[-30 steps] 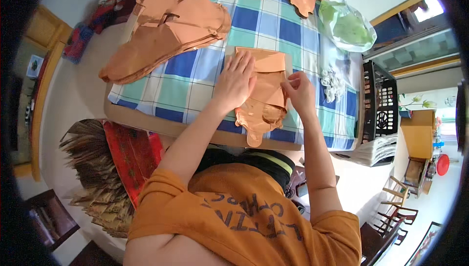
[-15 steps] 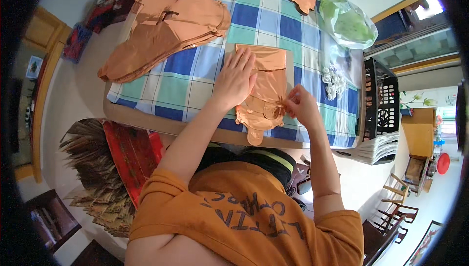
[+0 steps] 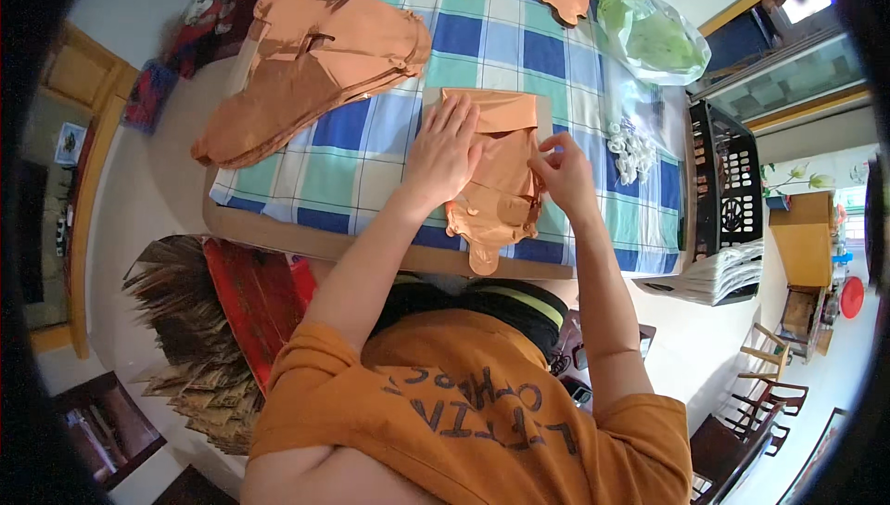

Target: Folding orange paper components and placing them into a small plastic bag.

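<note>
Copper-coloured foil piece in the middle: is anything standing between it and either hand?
Nothing visible does: the left hand lies flat on the foil piece, and the right hand is at its right edge. The white cluster lies farther right.

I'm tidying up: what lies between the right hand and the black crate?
The head view shows a small white pile on the checked cloth, between the right hand and the black crate.

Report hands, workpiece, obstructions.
Left hand flat on folded, shiny copper-coloured foil piece. Right hand at its right edge, pinch unclear. Only hands seen over it.
</note>
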`<state>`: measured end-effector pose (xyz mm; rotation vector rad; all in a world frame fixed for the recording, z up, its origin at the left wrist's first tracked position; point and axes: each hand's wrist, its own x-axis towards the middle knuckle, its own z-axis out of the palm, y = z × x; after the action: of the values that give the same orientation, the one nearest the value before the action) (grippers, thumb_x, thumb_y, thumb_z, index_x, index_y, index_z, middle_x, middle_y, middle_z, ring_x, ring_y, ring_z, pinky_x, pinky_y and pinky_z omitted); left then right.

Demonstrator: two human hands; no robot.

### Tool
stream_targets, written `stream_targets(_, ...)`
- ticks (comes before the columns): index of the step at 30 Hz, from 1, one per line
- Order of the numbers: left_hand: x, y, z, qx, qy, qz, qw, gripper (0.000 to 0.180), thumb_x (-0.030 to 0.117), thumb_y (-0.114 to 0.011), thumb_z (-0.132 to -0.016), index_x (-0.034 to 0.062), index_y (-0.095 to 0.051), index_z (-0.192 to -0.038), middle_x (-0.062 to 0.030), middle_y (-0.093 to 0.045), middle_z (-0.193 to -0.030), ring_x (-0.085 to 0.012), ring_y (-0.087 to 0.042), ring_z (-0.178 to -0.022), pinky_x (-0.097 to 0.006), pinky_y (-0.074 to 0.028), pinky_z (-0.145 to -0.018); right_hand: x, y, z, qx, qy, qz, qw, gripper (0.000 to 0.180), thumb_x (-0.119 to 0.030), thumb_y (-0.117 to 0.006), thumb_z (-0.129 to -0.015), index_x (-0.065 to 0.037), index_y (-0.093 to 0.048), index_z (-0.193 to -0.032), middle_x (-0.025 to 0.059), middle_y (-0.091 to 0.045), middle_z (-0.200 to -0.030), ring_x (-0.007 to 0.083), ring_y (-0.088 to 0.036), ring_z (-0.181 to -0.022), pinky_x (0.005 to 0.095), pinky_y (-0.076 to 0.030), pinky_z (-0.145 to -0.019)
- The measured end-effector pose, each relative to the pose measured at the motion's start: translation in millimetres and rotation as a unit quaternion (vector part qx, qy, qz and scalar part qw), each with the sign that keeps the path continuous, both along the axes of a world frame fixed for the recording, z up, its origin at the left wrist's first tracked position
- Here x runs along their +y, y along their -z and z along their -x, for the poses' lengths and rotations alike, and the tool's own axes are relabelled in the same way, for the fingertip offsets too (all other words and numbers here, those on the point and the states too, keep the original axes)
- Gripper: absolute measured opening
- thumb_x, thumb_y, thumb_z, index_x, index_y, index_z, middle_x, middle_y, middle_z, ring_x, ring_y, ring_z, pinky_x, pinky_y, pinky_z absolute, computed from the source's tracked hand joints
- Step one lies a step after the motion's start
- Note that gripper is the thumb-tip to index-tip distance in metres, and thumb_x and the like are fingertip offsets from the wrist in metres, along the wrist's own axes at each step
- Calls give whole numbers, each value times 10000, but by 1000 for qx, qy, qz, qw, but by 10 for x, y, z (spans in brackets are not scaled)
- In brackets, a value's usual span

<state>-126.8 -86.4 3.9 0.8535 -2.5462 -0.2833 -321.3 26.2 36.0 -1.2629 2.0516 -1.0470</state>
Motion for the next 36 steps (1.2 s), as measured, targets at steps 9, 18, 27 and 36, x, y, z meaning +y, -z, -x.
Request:
stream_targets(9,2,22,24,24,-6,1,1000,530,276,-486,-959,-21,-405,-1390,-192,-364,-1480,-342,-302,-1394,-482,-231,-1147,199,-193,-6,-127,-36,-153,979,183,-65,-661,-861,3,-496,-904,95,-621,-617,133,-571,-485,279,-419,-389)
stream_targets(18,11,0,24,20,-6,-3,1000,534,290,-483,-962,-11,-402,-1396,-177,-346,-1494,-334,-303,-1395,-481,-234,-1146,439,-34,164,25,-16,-32,999,146,-121,-666,-868,-2,-598,-918,47,-600,-596,104,-552,-489,264,-423,-446)
stream_targets(27,-115,25,77,27,-2,23,999,516,261,-496,-949,-26,-422,-1371,-197,-393,-1459,-342,-337,-1373,-487,-263,-1128,-152,207,312,151,45,-29,987,269,-210,-681,-852,37,-622,-942,136,-653,-670,201,-615,-510,323,-485,-480)
stream_targets(36,-557,58,285,19,-29,27,999,503,272,-478,-962,-7,-425,-1377,-177,-392,-1466,-320,-324,-1380,-471,-239,-1139,-639,68,433,131,111,-96,980,302,-271,-698,-807,12,-647,-901,169,-681,-790,296,-678,-744,395,-525,-667)
